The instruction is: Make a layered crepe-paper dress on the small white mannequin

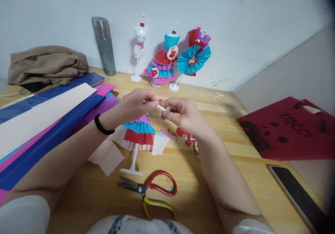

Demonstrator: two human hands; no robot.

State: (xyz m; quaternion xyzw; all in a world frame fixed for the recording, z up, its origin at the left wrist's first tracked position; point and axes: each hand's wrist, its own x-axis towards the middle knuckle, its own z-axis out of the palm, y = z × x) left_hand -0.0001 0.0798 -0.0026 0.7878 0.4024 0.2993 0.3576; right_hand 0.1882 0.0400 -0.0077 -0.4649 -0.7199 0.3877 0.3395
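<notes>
A small white strip is pinched between the fingertips of my left hand and my right hand, both closed on it. I cannot make out whether it is paper or tape. Below my left hand a mannequin in a tiered crepe-paper skirt of purple, blue and red lies on the table, its white stand toward me. Cream paper pieces lie beside and under the skirt. Partly behind my right forearm are a red patterned bundle and a tape roll.
Open scissors lie close to me. Colored paper sheets are stacked at left. A grey bottle, brown cloth, a bare mannequin and two dressed mannequins line the wall. A red bag and phone lie at right.
</notes>
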